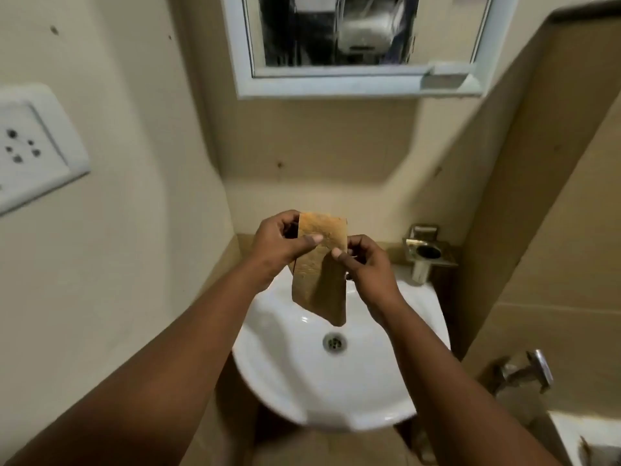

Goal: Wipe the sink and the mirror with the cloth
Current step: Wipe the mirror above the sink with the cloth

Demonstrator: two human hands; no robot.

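An orange-brown cloth (pixel 319 284) hangs folded above the back of a round white sink (pixel 292 375). My left hand (pixel 279 243) pinches its upper left edge with the thumb laid across the front. My right hand (pixel 363 264) pinches the cloth's right edge a little lower. The cloth's bottom corner dangles over the basin, just above the metal drain (pixel 334 343). A white-framed mirror (pixel 363 38) hangs on the wall above, its glass streaked and showing dim reflections.
A white socket plate (pixel 30 146) is on the left wall. A metal holder (pixel 428 253) is fixed to the wall behind the sink on the right. A chrome tap (pixel 524 371) juts from the right wall. The corner is narrow.
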